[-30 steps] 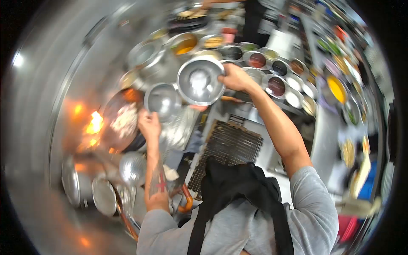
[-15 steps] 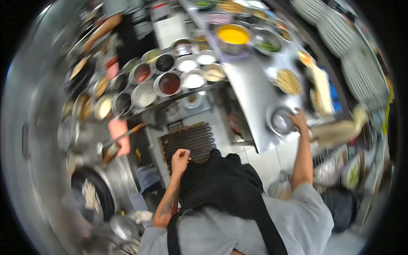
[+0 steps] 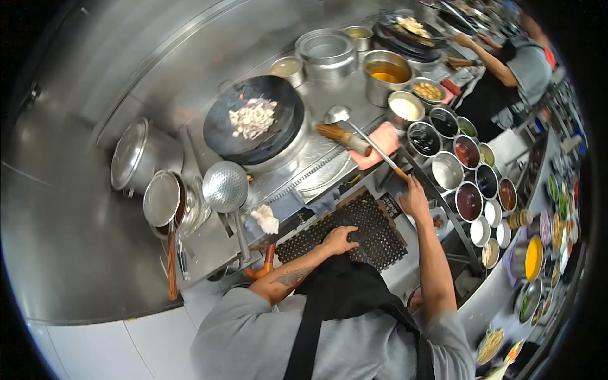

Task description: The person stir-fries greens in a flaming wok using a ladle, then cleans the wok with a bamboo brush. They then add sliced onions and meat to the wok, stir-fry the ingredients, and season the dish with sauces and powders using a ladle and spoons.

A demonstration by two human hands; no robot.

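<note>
A ladle (image 3: 373, 145) lies across the stove edge, its bowl on the metal top and its wooden handle pointing towards me. My right hand (image 3: 415, 201) is at the end of that handle, thumb and fingers apart around the tip; no firm grip shows. Over the dark perforated mat (image 3: 373, 231), my left hand (image 3: 340, 240) hangs with loosely bent fingers and holds nothing. Pale chopped pieces (image 3: 253, 118) lie in a black wok (image 3: 218, 136) on the burner. A bristle brush (image 3: 345, 138) and a pink cloth (image 3: 379, 145) lie beside the ladle.
A perforated skimmer (image 3: 225, 187), a strainer (image 3: 162, 197) and a lidded pot (image 3: 142, 158) stand at left. Several sauce pots, including a dark red one (image 3: 468, 201), line the right. Another person (image 3: 529, 69) works at a farther wok.
My view has swung left towards the stove. My right hand has left the metal bowl on the counter and come to the ladle's handle. My left hand stays low and free.
</note>
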